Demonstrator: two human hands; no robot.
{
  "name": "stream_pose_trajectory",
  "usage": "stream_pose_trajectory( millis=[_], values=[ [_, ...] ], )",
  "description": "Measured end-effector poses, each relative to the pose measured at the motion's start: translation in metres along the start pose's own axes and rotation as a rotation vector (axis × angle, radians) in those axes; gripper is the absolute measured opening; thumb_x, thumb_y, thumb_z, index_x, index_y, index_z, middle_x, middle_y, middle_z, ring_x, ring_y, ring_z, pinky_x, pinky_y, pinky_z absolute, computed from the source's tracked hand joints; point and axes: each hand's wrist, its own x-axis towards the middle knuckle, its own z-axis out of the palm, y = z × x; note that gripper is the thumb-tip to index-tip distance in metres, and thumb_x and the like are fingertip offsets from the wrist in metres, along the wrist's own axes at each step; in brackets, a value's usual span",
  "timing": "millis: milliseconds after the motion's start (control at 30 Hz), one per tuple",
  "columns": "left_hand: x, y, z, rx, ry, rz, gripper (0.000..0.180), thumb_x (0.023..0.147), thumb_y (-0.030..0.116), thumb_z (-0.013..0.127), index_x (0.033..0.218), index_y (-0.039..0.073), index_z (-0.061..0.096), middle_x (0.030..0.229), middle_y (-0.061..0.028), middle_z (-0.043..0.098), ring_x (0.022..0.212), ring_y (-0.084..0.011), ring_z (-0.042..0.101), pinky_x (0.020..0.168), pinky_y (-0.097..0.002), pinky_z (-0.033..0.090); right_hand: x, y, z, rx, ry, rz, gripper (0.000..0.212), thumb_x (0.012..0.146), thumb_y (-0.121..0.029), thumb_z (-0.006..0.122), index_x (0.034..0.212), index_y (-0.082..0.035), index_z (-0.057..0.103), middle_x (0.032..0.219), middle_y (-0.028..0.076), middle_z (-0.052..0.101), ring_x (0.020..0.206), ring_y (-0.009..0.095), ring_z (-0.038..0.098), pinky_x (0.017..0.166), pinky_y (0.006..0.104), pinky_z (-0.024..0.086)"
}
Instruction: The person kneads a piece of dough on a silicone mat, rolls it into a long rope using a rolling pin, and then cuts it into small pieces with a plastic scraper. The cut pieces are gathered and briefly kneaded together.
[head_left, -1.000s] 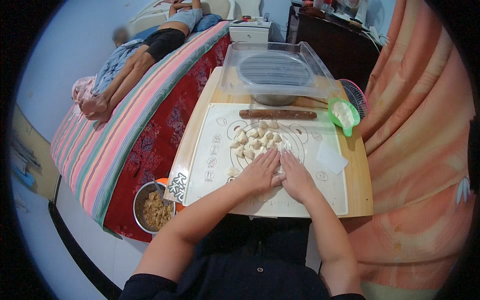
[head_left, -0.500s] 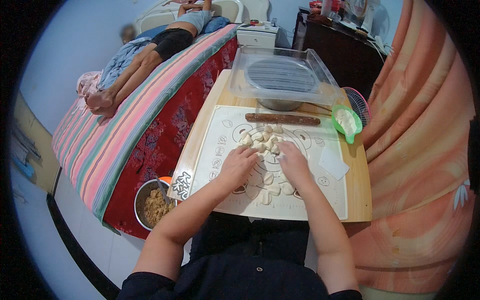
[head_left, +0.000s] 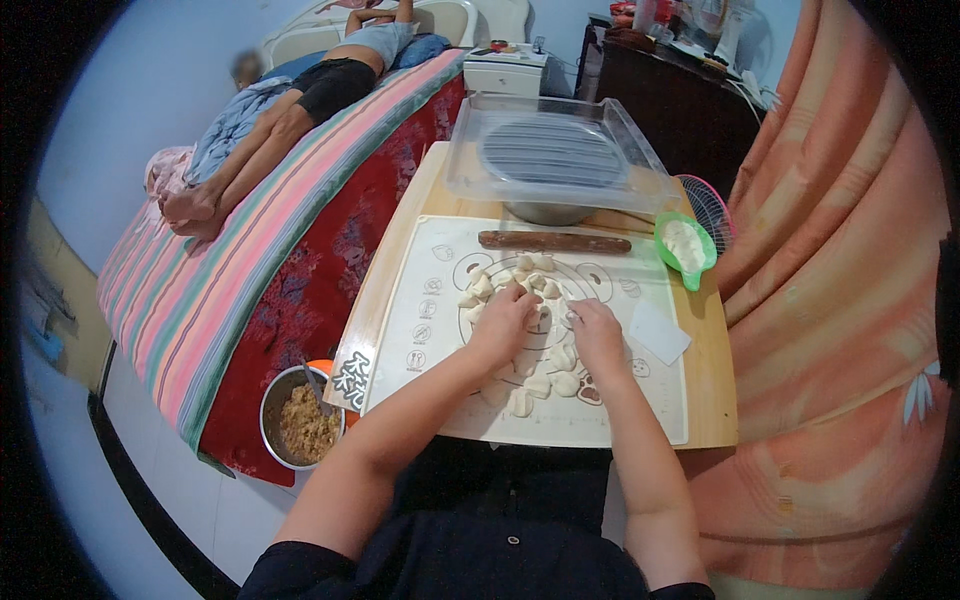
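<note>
Several small white dough pieces (head_left: 480, 286) lie in a loose cluster on a pale printed kneading mat (head_left: 400, 385). Nearer to me is a group of flatter dough pieces (head_left: 538, 386). My left hand (head_left: 506, 325) is at the cluster's near side, its fingers bunched down onto a dough piece that they mostly cover. To its right, my right hand (head_left: 598, 338) is closed, with a bit of white dough showing at its fingertips. A brown rolling pin (head_left: 555, 242) rests across the mat beyond the cluster. A white flat scraper (head_left: 660, 333) lies right of my right hand.
A clear plastic tray (head_left: 555, 150) sits over a metal bowl (head_left: 548, 213) at the table's far end. At right is a green scoop of flour (head_left: 685, 245). A bowl of filling (head_left: 305, 420) stands lower left. Someone lies on the striped bed (head_left: 290, 220); a curtain (head_left: 830, 300) hangs right.
My left hand has moved right and slightly forward, in among the dough pieces. My right hand has drawn back a little toward me, its fingers now closed. The view has shifted slightly.
</note>
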Motion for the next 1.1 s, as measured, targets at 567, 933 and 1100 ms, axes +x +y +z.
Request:
stream_pose_trajectory(
  millis=[567, 933, 1100],
  values=[
    [-0.028, 0.015, -0.016, 0.3, -0.472, 0.28, 0.068, 0.098, 0.045, 0.045, 0.145, -0.003, 0.034, 0.153, -0.0216, 0.031, 0.142, -0.036, 0.029, 0.116, -0.0422, 0.025, -0.026, -0.03, -0.017, -0.243, -0.44, -0.121, 0.06, 0.094, -0.027, 0.053, 0.141, 0.006, 0.038, 0.153, 0.021, 0.032, 0.143, 0.03, 0.028, 0.119, 0.038, 0.023],
    [-0.032, 0.013, -0.042, -0.11, -0.288, -0.039, 0.021, 0.086, 0.008, 0.063, 0.107, 0.005, 0.063, 0.114, -0.0096, 0.064, 0.098, -0.0331, 0.064, 0.081, -0.0386, 0.052, 0.0, -0.039, -0.028, 0.167, -0.147, 0.163, 0.025, 0.082, -0.011, 0.065, 0.107, -0.008, 0.069, 0.129, 0.012, 0.059, 0.102, 0.033, 0.064, 0.089, 0.0421, 0.051],
    [-0.001, 0.017, -0.038, 0.274, -0.134, 0.061, 0.018, 0.085, 0.016, 0.065, 0.101, 0.01, 0.061, 0.108, -0.0063, 0.064, 0.103, -0.029, 0.06, 0.094, -0.0434, 0.043, 0.034, -0.018, 0.019, 0.052, -0.07, -0.003, 0.033, 0.082, -0.008, 0.061, 0.115, -0.007, 0.064, 0.121, 0.012, 0.062, 0.111, 0.033, 0.059, 0.093, 0.0403, 0.049]
  ],
)
